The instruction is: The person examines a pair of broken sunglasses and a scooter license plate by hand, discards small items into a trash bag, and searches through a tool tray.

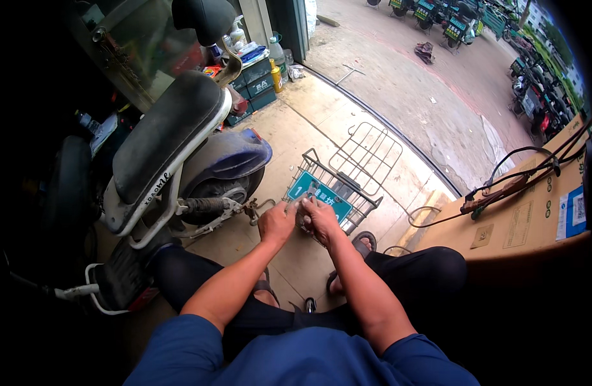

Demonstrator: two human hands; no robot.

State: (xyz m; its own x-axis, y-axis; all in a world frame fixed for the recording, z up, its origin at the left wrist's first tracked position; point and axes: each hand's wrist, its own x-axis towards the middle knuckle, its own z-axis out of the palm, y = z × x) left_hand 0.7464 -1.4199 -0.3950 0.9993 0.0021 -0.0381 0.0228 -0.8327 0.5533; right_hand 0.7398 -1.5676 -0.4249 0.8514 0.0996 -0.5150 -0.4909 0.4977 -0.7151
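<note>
A metal wire basket [366,215] lies on the floor in front of me, bearing a teal plate [337,206] with white characters. My left hand [276,223] is closed at the plate's near edge, fingertips pinched on something small. Beside it, my right hand [318,219] is closed round a small metallic item, too small to name, against the plate. My two hands nearly meet there. A small black-and-silver object [310,304] lies on the floor between my sandalled feet.
A scooter [161,141] with a black seat stands at left, stacked boxes [257,87] and bottles behind it. A wire rack [366,154] lies beyond the basket. A large cardboard box [501,219] with black cables is at right. Past the doorway track are parked scooters [460,29].
</note>
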